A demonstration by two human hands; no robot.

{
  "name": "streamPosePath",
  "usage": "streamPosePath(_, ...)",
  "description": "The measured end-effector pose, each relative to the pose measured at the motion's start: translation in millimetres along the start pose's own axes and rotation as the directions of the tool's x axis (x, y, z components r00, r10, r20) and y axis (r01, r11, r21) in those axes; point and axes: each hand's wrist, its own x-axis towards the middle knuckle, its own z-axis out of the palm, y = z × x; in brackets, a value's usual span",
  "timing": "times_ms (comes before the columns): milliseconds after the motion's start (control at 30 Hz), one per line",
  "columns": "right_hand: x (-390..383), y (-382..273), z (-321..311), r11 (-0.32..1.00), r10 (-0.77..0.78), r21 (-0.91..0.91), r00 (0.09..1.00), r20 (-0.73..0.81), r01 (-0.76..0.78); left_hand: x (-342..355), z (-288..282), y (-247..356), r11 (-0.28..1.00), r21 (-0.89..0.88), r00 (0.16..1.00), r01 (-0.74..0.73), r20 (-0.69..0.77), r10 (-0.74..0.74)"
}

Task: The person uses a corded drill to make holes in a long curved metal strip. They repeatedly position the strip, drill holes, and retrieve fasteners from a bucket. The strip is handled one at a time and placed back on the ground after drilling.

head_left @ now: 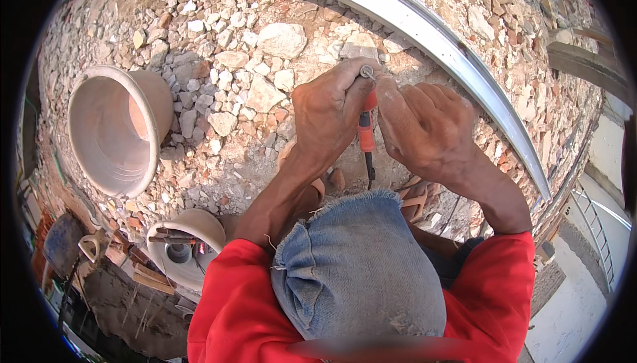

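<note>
A red-and-black corded power tool [366, 139] stands between my hands, its black cord running down toward my feet. My left hand [326, 107] is closed around its upper part, which the fingers mostly hide. At the top, by my left thumb, shows a small round metal piece [367, 71] with a hole in its middle. My right hand [428, 124] is closed, with curled fingers and its thumb side against that metal piece. What lies inside the right fingers is hidden.
Broken stones and rubble [265, 94] cover the ground. A long metal channel [458, 58] curves past beyond my hands. At left lies a tipped, pale bucket [113, 131]; nearer, another bucket [189, 220] holds tools. Faded denim [365, 270] covers my lap.
</note>
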Motion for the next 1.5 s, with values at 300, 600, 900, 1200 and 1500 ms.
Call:
streamPosePath(300, 15.9, -16.3, -35.1, 0.937, 0.132, -0.35, 0.926, 0.354, 0.0, 8.0, 10.7, 4.0, 0.979, 0.067, 0.981, -0.195, 0.016, 0.194)
streamPosePath(600, 22.2, 60.7, -20.2, 0.981, -0.018, 0.194, 0.989, 0.147, -0.011, 3.0, 5.1, 9.5, 1.0, -0.009, 0.999, -0.005, 0.034, 0.006)
streamPosePath(900, 18.2, -7.0, -38.0, 0.976, 0.125, -0.212, 0.936, 0.33, -0.055, 9.3, 15.2, 5.2, 0.974, 0.106, 0.98, -0.2, 0.014, 0.199)
streamPosePath(1200, 2.1, 20.2, -34.9, 0.923, 0.293, 0.184, 0.927, 0.235, -0.339, 3.0, 9.2, 9.8, 1.0, -0.004, 0.999, -0.013, 0.039, 0.013)
streamPosePath(1500, 4.2, 25.2, -42.8, 0.935, 0.244, 0.197, 0.938, 0.247, -0.295, 6.3, 11.0, 7.4, 0.996, 0.037, 0.996, -0.083, 0.029, 0.082)
